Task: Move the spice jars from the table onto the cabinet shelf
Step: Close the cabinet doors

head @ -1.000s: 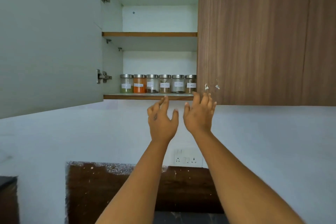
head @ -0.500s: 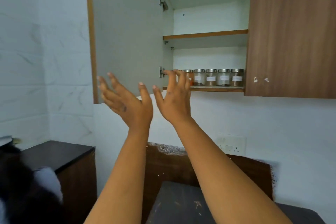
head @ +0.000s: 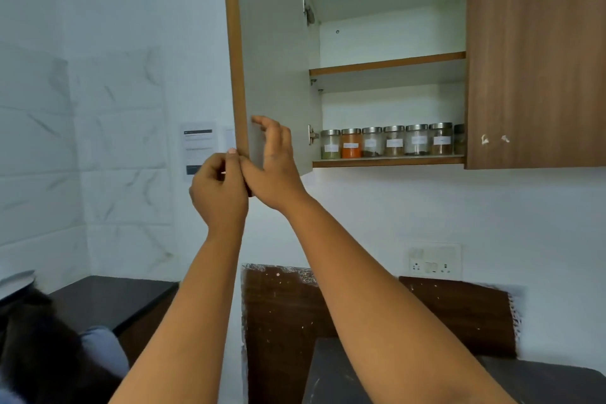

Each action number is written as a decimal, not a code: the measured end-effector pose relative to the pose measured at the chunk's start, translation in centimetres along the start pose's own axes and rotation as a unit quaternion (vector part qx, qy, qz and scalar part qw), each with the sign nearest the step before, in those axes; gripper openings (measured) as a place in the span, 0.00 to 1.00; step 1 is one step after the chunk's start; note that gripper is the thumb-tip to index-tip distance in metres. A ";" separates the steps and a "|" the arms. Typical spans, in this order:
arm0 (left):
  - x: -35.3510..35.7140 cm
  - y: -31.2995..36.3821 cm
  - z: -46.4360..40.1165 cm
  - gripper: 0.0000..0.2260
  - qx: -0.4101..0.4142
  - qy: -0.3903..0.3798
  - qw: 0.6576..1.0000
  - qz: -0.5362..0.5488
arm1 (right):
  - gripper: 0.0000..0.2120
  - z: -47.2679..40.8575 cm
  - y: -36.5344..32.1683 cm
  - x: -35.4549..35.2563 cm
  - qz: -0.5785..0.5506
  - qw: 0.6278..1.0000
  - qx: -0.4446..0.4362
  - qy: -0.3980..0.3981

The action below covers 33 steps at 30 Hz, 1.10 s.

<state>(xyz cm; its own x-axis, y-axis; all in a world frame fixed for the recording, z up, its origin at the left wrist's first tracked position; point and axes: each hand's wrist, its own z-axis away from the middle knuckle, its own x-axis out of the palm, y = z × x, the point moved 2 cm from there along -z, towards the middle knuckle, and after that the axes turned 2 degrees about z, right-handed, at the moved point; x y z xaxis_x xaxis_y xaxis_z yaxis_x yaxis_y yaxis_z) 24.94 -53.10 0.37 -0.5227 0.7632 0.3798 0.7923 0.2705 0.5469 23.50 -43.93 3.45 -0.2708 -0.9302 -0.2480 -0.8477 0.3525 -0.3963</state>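
The left hand (head: 219, 188) is curling its fingers round the lower edge of the open cabinet door (head: 273, 52). The right hand (head: 273, 167) is resting straight, relaxed fingers on the door's inner face just beside it, with the spice jars (head: 393, 140) lining the cabinet shelf (head: 388, 161) well right of both.

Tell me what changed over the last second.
Both hands went from hovering open below the shelf to the open door's lower edge: the left hand now curls round that edge, the right hand lies flat on its inner face. The jars stayed lined up on the shelf.
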 end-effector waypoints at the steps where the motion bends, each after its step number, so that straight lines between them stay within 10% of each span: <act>1: 0.7 0.0 0.6 0.14 0.006 -0.013 0.999 0.034 | 0.29 0.2 0.4 -0.9 -0.016 1.000 0.000 0.022; 14: 18.6 3.1 12.8 0.10 0.129 -0.129 0.969 0.166 | 0.15 3.8 8.5 -20.0 0.164 0.965 -0.041 0.198; 27: 40.5 -3.5 20.6 0.25 0.214 -0.353 0.892 -0.185 | 0.23 1.8 27.0 -35.9 0.351 0.918 0.149 0.111; 33: 47.5 -7.1 21.2 0.31 0.188 -0.375 0.855 -0.306 | 0.38 -0.4 34.7 -40.8 0.541 0.820 0.182 0.027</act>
<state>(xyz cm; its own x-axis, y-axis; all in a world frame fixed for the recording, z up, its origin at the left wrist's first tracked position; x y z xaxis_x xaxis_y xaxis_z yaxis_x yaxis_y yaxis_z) 1.19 -6.35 -1.30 -0.6389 0.5345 -0.5533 0.5612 0.8158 0.1401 5.01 6.23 0.16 -0.8034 -0.0512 -0.5932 0.0930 0.9733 -0.2100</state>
